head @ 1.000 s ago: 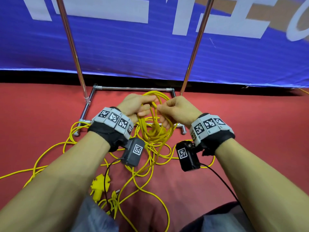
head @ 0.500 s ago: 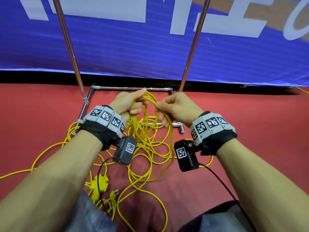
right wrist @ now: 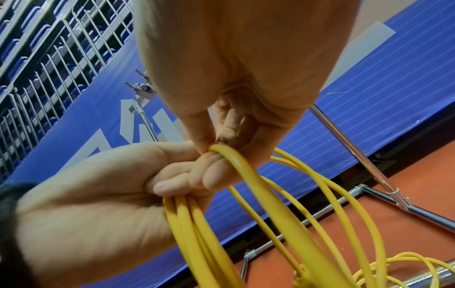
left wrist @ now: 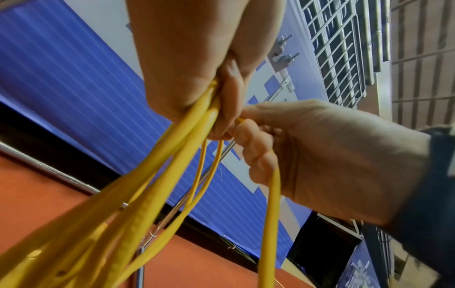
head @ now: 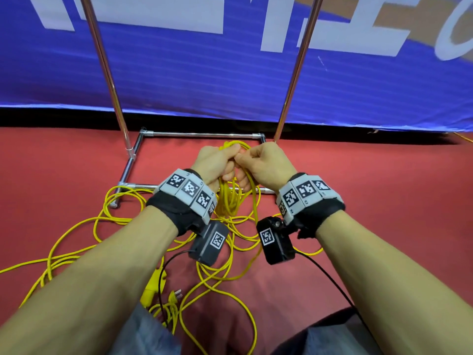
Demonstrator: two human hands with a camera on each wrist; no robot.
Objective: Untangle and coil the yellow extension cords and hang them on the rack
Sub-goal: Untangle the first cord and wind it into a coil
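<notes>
A: Red floor point(head: 384, 201), a blue banner point(head: 204, 80) behind, and the chrome rack point(head: 110, 80) standing between them. What are the fingers doing?

B: The left hand point(head: 213, 162) has its fingers curled tight round a bundle of loops of the yellow extension cords point(head: 231, 198), several strands leaving the bottom of the fist. The right hand point(head: 266, 163) is knuckle to knuckle with it, thumb and curled fingers pinching a single strand that drops down past its palm.

A: And half a second ago?

B: The hands were apart, with a length of cord stretched between them. Now they have closed together, so the right hand looks to be laying a fresh loop into the left hand's bundle.

A: So the coil is growing?

B: I judge so, one loop at a time. Moving outward, the held loops hang in front of the rack's base bars point(head: 202, 135), and below the wrists much cord sprawls loose over the floor, with a yellow socket block point(head: 153, 285) and a plug point(head: 176, 295) near the person's knees.

A: Then hanging is a way off?

B: Yes. The loose tangle wants gathering first, and nothing hangs on the rack's uprights in view.
</notes>
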